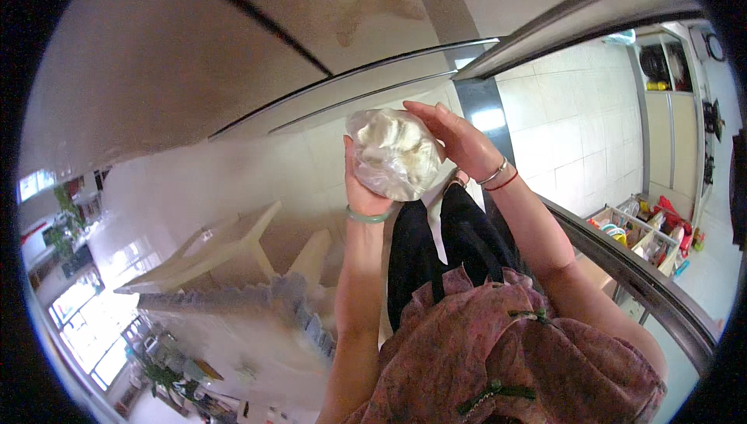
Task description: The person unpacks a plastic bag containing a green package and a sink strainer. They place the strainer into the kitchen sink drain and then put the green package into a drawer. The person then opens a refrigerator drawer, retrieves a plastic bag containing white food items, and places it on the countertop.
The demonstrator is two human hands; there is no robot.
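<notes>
A clear plastic bag [394, 153] with pale, lumpy contents is held up in front of my body. What is inside cannot be made out through the shiny film. My left hand [364, 183] supports the bag from its left and underside, fingers closed around it, and wears a pale green bangle [367, 215]. At the bag's upper right, my right hand [461, 138] touches it with fingers stretched out along its top edge. A silver bracelet [495, 172] and a red cord circle that wrist.
A dark door frame and track [484, 105] run at the right, beyond which lie a tiled floor [556, 120] and a storage rack [646, 241] with colourful items. Large glossy panels [233, 58] stand ahead. Left are a chair [233, 249] and a frilled cloth-covered table [257, 331].
</notes>
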